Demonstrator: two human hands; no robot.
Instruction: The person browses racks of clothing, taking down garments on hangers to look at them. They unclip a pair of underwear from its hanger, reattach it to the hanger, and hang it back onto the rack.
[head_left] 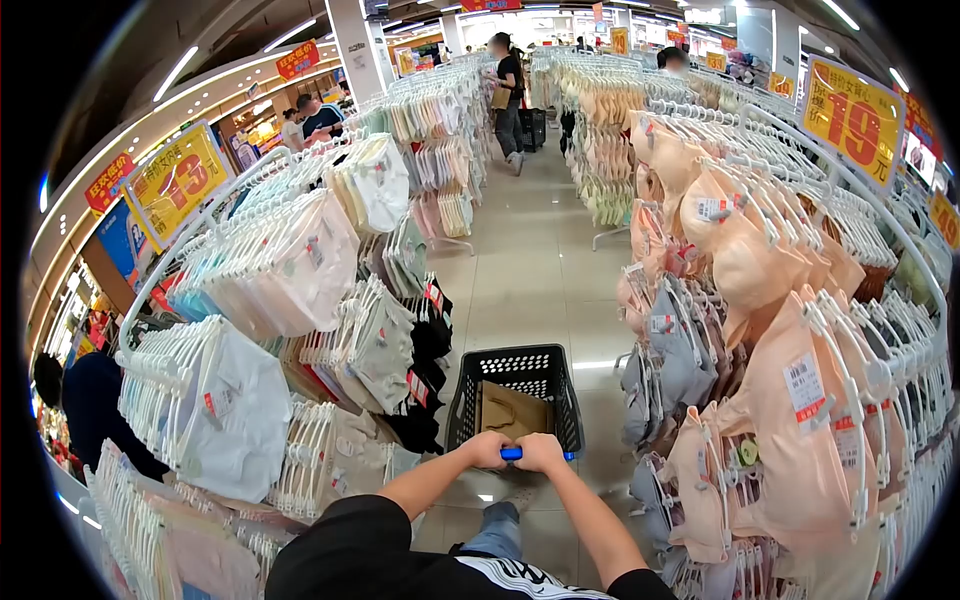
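Observation:
A black plastic shopping basket cart [576, 420] stands right in front of me in the aisle. Both my hands grip its blue handle [512, 454] at the near rim. My left hand [488, 450] is wrapped round the left part of the handle, and my right hand [541, 453] closes on it just to the right. Inside the basket lies a folded brown item [515, 410], perhaps a paper bag or cloth; its kind is unclear.
Racks of hanging underwear [300, 265] line the left side, and racks of peach and grey bras [770, 250] line the right. Tiled floor [530, 240] runs between them. Farther up the aisle stands a person [507, 90] beside another dark basket cart [534, 128]. Yellow price signs [850, 115] rise above the racks.

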